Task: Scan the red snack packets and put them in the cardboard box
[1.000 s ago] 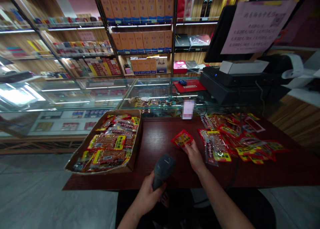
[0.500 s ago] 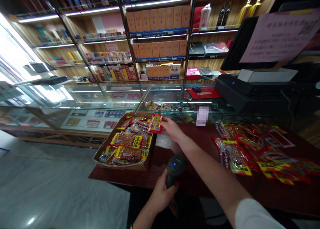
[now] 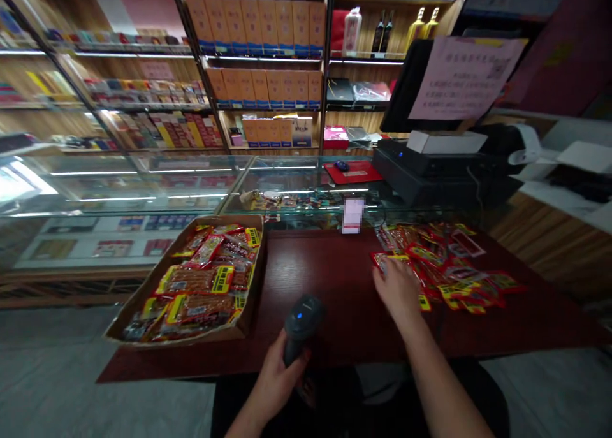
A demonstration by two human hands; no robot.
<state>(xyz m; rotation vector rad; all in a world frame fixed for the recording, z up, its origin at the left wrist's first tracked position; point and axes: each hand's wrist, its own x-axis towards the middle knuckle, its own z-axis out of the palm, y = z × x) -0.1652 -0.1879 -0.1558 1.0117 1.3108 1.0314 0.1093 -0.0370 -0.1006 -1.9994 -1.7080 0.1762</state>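
My left hand (image 3: 280,371) is wrapped round the handle of a dark handheld barcode scanner (image 3: 305,317), held upright above the table's front edge with a blue light on its head. My right hand (image 3: 396,288) lies over the near left side of a loose pile of red and yellow snack packets (image 3: 430,253), its fingers stretched onto one packet. To the left, an open cardboard box (image 3: 255,275) holds several clear-fronted snack packets (image 3: 196,278) with brown contents. One smaller red packet (image 3: 206,251) lies slantwise on top inside it.
Both stand on a dark red wooden table (image 3: 310,259). Behind it runs a glass display counter (image 3: 191,176) with a red mat (image 3: 354,172) and a mouse. A monitor (image 3: 406,87) bearing a paper notice stands at the back right. A pale, blurred-out card (image 3: 352,216) is near the table's rear edge.
My right hand has let go of the small red packet at the box and moved right to the pile. The scanner stays in my left hand. The view has turned right.
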